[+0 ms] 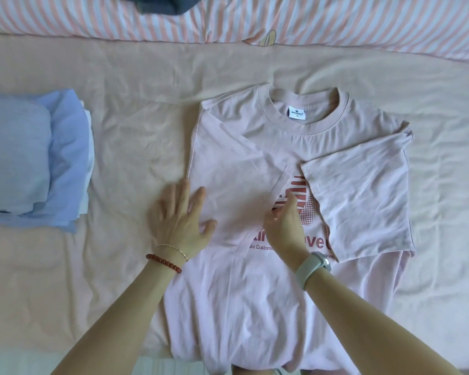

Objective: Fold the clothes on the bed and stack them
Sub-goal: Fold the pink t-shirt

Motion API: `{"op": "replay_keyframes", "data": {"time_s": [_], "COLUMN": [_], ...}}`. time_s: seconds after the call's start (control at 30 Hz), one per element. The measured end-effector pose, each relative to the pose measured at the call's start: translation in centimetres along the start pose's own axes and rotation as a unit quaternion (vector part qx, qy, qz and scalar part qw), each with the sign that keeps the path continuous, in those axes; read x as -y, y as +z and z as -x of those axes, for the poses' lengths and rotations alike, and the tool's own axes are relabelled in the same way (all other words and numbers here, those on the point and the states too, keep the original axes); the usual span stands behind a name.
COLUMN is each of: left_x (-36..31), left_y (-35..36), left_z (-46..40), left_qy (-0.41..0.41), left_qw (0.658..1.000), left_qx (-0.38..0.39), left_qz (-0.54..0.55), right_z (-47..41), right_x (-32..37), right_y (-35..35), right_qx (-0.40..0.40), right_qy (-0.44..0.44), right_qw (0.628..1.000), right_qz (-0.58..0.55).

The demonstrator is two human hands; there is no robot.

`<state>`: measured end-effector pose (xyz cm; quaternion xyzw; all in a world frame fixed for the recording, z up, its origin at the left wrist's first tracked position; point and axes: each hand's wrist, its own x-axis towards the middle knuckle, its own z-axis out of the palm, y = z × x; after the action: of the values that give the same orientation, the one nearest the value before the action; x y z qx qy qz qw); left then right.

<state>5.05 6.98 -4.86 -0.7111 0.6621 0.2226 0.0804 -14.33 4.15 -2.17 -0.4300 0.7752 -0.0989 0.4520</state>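
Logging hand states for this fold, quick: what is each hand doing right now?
Left hand: open, flat on the pink T-shirt.
Right hand: pinching the T-shirt's folded-in sleeve edge.

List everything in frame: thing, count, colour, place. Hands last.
T-shirt: 1, pale pink with red print, spread face up mid-bed, both sleeves folded in.
Folded stack: 1 pile, light blue over white, left on the bed.
Dark garment: 1, grey-blue, top edge on the quilt.
Striped quilt: 1, pink and white, along the far side.
Bed sheet: 1, peach, under everything.
Left hand: flat on the shirt's left folded edge; red bead bracelet at the wrist.
Right hand: pinches the left sleeve's edge over the print; pale watch at the wrist.
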Motion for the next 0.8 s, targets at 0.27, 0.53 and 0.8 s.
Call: {"op": "replay_keyframes", "data": {"time_s": [0.27, 0.53, 0.8], "left_x": [-3.5, -5.5, -5.7], "left_y": [0.8, -2.7, -5.2], "left_z": [-1.7, -8.3, -14.8], "left_qy": [0.106, 0.132, 0.146], "left_qw": [0.990, 0.978, 0.969], "left_qx": [0.000, -0.108, -0.169], "left_qz": [-0.097, -0.123, -0.105], "right_z": [-1.4, -5.1, -10.8], "right_x": [-2.5, -0.2, -0.2], "right_y": [-1.1, -3.2, -11.1], "right_qx": [0.028, 0.038, -0.067], "right_qy": [-0.297, -0.327, -0.417], "right_qw": [0.867, 0.832, 0.840], "right_qz": [0.400, 0.447, 0.341]}}
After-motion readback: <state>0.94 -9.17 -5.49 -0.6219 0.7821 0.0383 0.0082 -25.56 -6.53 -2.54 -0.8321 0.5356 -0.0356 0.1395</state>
